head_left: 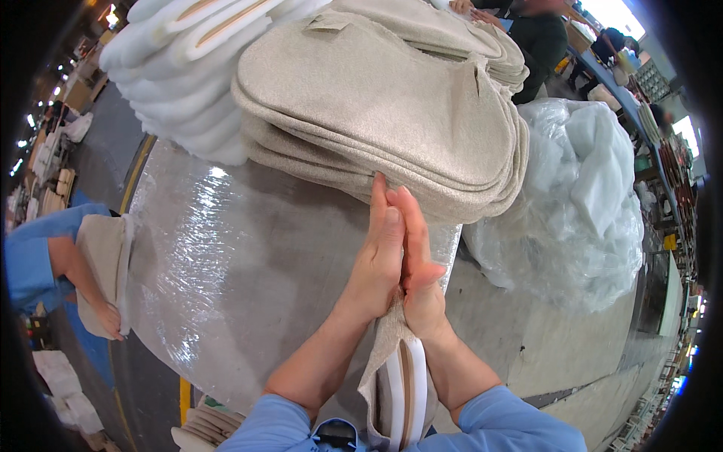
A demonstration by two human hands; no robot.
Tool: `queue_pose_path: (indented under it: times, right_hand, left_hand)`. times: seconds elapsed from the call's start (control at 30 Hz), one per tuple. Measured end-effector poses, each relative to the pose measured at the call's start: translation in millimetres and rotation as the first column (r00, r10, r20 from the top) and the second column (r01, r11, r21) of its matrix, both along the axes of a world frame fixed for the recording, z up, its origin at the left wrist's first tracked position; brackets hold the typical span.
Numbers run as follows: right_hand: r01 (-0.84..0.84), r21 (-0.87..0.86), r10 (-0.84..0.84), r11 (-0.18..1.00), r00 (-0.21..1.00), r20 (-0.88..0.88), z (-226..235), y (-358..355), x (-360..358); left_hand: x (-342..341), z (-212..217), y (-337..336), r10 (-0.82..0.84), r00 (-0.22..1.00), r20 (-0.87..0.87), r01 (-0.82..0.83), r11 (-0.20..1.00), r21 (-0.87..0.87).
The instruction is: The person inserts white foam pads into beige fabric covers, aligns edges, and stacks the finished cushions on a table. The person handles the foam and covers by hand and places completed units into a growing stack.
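Note:
My left hand and my right hand press flat against each other from both sides, fingers straight and pointing away from me. Between the palms runs the narrow end of a beige fabric cushion cover. Its wide end opens toward my body, and inside sits a white foam pad with a tan strip along its middle. The part of the cover between my palms is hidden. Just beyond my fingertips lies a stack of beige cushion covers, rounded at the ends.
White foam pads are piled at the far left of the plastic-wrapped table. A clear plastic-wrapped bundle stands at right. At left, a co-worker's arm holds a beige cover. Another person works beyond the stack.

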State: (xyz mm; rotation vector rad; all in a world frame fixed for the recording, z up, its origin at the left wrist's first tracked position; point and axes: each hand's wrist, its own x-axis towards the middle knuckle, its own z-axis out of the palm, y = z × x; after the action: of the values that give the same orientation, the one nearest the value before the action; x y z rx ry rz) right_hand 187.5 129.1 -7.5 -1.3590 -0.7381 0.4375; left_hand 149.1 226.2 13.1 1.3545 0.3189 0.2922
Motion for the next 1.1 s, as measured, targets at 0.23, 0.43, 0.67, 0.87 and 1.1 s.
queue_pose_path:
  times: [0.23, 0.43, 0.67, 0.87, 1.1]
  right_hand:
    - [0.015, 0.008, -0.015, 1.0, 0.999, 0.042, -9, -10, -6]
    - [-0.119, 0.239, 0.115, 0.964, 0.993, 0.034, -19, -46, -10]
    - [-0.18, 0.133, 0.174, 0.975, 0.983, 0.058, 2, -59, -10]
    - [0.093, 0.114, -0.113, 0.989, 0.976, 0.186, 3, -51, -25]
    - [0.212, 0.177, -0.258, 0.961, 0.918, 0.302, -11, -44, -34]
  left_hand:
    - [-15, -3, 0, 0.128, 0.971, -0.202, -0.161, 0.974, -0.16]
    - [-88, -6, -32, 0.115, 0.961, 0.251, 0.005, 0.901, -0.433]
    - [-115, 4, -49, 0.033, 0.992, 0.124, -0.033, 0.999, -0.001]
    - [-98, -3, -56, 0.338, 0.936, 0.101, -0.351, 0.925, 0.15]
    - [-93, -14, -68, 0.499, 0.84, 0.211, -0.54, 0.74, 0.402]
